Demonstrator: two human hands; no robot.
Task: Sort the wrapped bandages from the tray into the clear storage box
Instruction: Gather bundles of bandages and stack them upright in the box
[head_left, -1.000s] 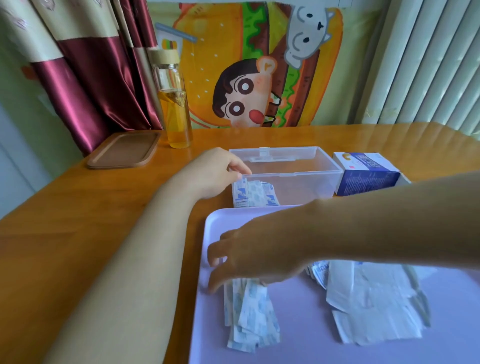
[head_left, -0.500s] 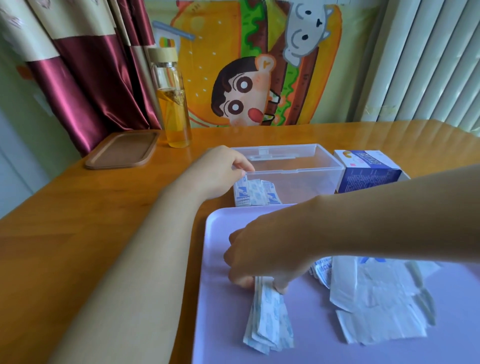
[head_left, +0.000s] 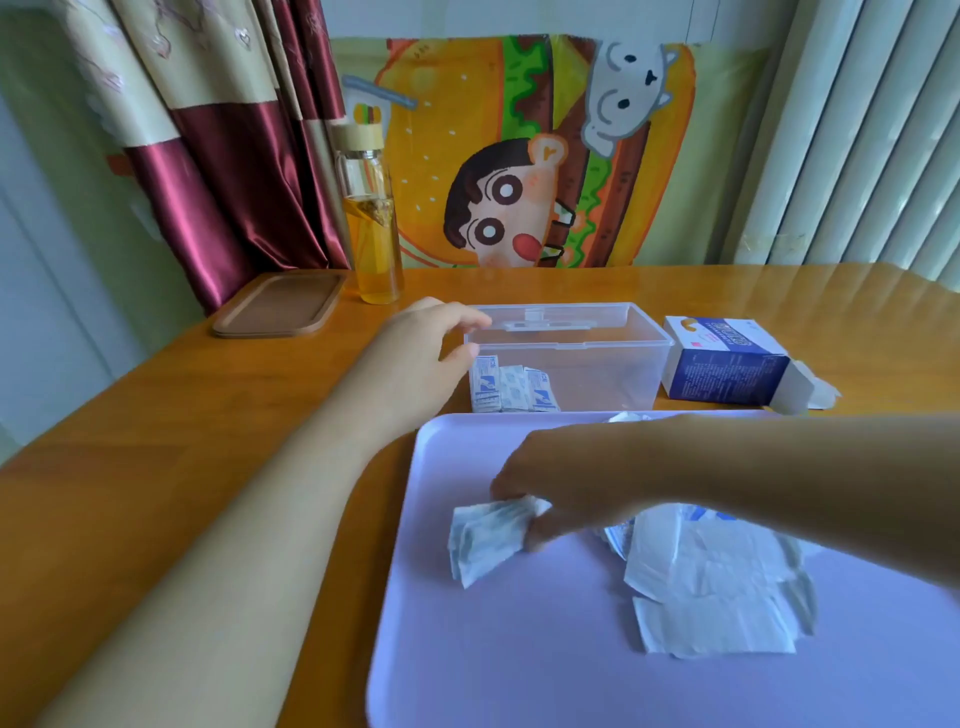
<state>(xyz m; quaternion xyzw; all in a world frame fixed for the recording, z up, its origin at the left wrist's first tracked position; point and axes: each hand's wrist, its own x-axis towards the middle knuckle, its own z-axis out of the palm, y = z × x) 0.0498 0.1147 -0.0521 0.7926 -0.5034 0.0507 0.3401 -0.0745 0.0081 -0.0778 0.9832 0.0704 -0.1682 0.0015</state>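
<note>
- Right hand (head_left: 553, 493) reaches in from the right over the tray (head_left: 519, 665), its fingers and thumb curled and pinching a small bundle of wrapped bandages (head_left: 485, 543) by one end.
- That bundle hangs down and to the left from the hand, over the left half of the tray; whether its lower corner touches the tray cannot be told.
- Left hand (head_left: 428, 353) grips the left end of the clear storage box (head_left: 597, 345), with fingers over the rim and the thumb against the near wall.
- Inside the box, a row of wrapped bandages (head_left: 511, 392) stands on edge against its left near corner, just beside the left thumb.
- The box sits open on the wooden surface (head_left: 156, 441), its near wall just behind the tray's far edge.
- On the tray, right of the held bundle, lies a loose heap of white wrapped bandages (head_left: 717, 592), partly under the right forearm.
- A blue-and-white carton (head_left: 727, 366) lies on its side just right of the box, its end flap open.
- Far left on the surface rests a brown oblong lid (head_left: 280, 304), and beside it stands a glass bottle (head_left: 371, 228) part-filled with amber liquid.
- Behind hang a cartoon burger cloth (head_left: 519, 156), a maroon curtain (head_left: 223, 171) and pale vertical blinds (head_left: 857, 130).
</note>
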